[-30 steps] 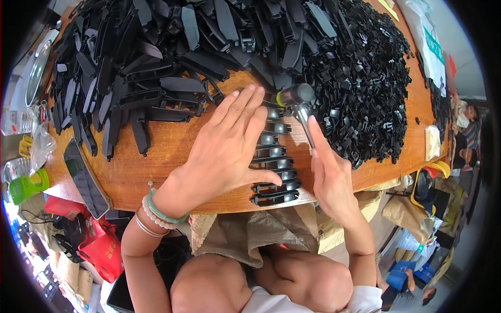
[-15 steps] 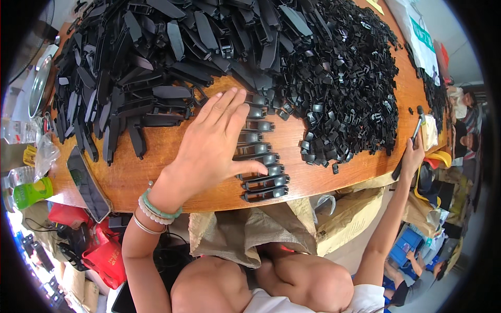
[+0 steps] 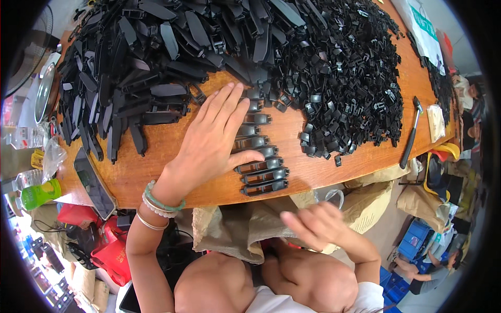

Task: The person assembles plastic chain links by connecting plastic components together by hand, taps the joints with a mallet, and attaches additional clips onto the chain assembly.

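My left hand point(image 3: 206, 141) lies flat with fingers stretched out over a row of black plastic clip-like frames point(image 3: 265, 177) set side by side near the table's front edge. Its thumb rests on the row, and the palm hides the left ends of several pieces. My right hand point(image 3: 319, 223) is off the table, above my lap, with fingers bent and blurred by motion; I see nothing in it. A hammer point(image 3: 411, 136) with a black grip lies on the table at the right, apart from both hands.
Long black plastic parts point(image 3: 172, 39) are heaped at the back left, small black clips point(image 3: 349, 83) at the back right. A phone point(image 3: 95, 182) lies at the left edge. A pale block point(image 3: 436, 123) sits beyond the hammer. Brown sacking point(image 3: 229, 232) hangs below the front edge.
My right hand has let go of the hammer, leaving it on the table, and has swung left toward my lap. The left hand has stayed on the row.
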The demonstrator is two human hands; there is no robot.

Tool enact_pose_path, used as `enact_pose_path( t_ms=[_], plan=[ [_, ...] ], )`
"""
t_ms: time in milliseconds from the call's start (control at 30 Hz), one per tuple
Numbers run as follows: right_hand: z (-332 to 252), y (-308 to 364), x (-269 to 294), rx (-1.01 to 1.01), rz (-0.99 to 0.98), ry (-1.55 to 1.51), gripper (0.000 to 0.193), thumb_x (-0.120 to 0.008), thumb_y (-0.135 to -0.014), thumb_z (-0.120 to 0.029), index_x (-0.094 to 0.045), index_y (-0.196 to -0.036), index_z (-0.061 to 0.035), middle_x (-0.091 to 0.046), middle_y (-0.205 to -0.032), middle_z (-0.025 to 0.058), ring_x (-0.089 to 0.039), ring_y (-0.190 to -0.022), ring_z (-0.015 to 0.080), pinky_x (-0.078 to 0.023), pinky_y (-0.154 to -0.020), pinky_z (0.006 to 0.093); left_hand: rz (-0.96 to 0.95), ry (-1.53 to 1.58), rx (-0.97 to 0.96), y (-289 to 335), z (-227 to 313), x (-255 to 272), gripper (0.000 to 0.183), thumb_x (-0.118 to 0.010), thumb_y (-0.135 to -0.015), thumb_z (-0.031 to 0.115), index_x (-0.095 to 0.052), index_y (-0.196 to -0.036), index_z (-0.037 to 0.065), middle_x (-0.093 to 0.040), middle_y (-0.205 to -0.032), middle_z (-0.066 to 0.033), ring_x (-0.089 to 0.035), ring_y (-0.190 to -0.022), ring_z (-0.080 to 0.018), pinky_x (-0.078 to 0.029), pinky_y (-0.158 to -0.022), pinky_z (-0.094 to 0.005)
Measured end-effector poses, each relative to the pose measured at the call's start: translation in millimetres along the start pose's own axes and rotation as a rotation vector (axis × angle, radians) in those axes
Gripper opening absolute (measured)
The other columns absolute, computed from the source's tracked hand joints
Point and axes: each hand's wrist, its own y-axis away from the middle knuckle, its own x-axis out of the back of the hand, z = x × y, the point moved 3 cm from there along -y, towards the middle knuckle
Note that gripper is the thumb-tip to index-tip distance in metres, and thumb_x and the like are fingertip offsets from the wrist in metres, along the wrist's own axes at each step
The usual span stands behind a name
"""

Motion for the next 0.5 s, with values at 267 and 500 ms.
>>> enact_pose_path(
  t_ms=[267, 500],
  plan=[
    [11.3, -18.8, -43.6, -0.334, 0.164, -0.083, 0.042, -0.072, -0.074, -0.001, -0.069, -0.116, 0.0002, -0.057, -0.094, 0.0104, -0.055, -0.067, 0.0213, -0.045, -0.053, 0.0307, 0.127, -0.106, 0.155, 20.8, 16.5, 4.0, 0.078, -0.076, -0.078, 0.046, -0.051, -0.128, -0.008, -0.047, -0.137, -0.0242, -0.047, -0.124, -0.0434, -0.040, -0.103, -0.0501],
    [20.1, -29.7, -35.7, -0.479, 0.184, -0.187, 0.045, -0.075, -0.075, 0.003, -0.065, -0.118, 0.0037, -0.058, -0.101, 0.0156, -0.060, -0.080, 0.0303, -0.051, -0.064, 0.0367, 0.108, 0.049, 0.339, 51.9, 18.2, 38.8, 0.031, -0.058, -0.084, -0.007, -0.060, -0.115, -0.006, -0.056, -0.114, -0.0210, -0.059, -0.097, -0.0381, -0.049, -0.085, -0.0434]
  ],
)
